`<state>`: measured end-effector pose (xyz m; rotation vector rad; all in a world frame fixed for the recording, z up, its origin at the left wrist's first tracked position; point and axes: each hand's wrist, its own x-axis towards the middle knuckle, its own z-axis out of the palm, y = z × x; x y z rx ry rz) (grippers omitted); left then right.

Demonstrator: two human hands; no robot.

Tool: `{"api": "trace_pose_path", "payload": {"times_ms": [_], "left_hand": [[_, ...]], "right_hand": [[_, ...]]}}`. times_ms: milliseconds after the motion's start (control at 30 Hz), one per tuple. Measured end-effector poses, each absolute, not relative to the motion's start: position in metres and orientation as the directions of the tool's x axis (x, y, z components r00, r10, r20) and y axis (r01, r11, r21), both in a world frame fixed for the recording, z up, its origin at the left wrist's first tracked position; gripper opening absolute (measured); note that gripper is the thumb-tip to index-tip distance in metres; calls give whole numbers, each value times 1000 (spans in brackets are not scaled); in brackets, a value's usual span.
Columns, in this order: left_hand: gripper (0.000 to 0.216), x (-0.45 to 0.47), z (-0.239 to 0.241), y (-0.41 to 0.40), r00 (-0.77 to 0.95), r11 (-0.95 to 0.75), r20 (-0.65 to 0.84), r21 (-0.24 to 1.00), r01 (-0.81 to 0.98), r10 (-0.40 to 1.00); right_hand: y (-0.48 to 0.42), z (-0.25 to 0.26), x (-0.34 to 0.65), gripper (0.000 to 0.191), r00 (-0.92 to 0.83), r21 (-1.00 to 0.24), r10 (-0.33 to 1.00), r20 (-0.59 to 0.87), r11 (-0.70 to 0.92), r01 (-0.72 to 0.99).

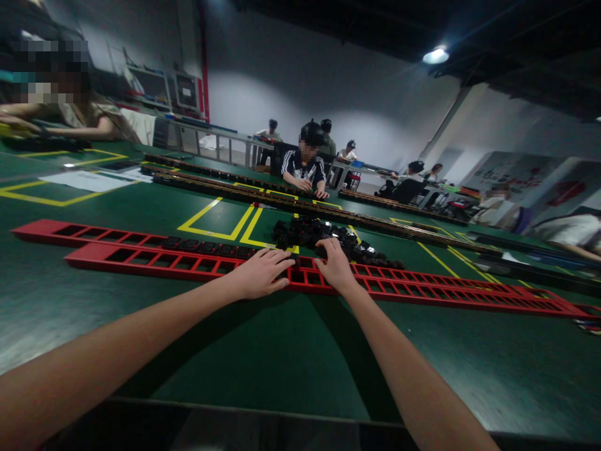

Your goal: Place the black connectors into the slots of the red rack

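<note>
Two red frames (188, 263), one black parts pile (323, 235), both hands (260, 274) on them

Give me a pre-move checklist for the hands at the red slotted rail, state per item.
1. Left hand on the near long red plastic slotted rail, palm down: ok.
2. Right hand at the rail's far edge, fingers toward the pile of small black plastic parts: ok.
3. Whether either grip holds a part: cannot tell.
4. Far red slotted rail partly filled with black parts: ok.
5. Near rail slots by the hands filled: not ok, they look open.
6. Green table mat before the rail: ok.
</note>
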<state>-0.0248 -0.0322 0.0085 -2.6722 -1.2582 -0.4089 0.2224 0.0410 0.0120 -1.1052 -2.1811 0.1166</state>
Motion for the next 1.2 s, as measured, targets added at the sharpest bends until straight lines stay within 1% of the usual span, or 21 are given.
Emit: {"api": "trace_pose_path", "payload": {"times_ms": [100,167,333,500,700,833,1067,1200], "left_hand": [[52,-25,8,-32,609,-633,312,-31,773,729],[52,-25,8,-32,608,-630,310,-36,775,731],[52,-25,7,-31,612,-635,320,-41,772,723],[51,-25,6,-31,609,-634,323,-37,773,724],[51,-25,6,-31,610,-639,331,-30,769,719],[51,-25,7,-31,614,-639,319,-32,768,722],[51,-24,8,-32,608,-634,317,-28,773,728],[51,-24,9,-32,608,-632,311,-30,774,730]], "right_hand": [[41,12,222,43,-400,-380,746,533,633,674],[39,13,221,48,-427,-393,741,518,649,651],[32,16,217,46,-543,-350,668,508,737,578],[32,15,216,52,-551,-403,695,463,718,567],[33,14,217,47,-604,-365,682,413,731,576],[32,16,216,47,-607,-383,699,379,715,585],[31,17,215,47,-609,-372,709,356,705,604],[32,17,215,45,-592,-390,731,339,682,619]]}}
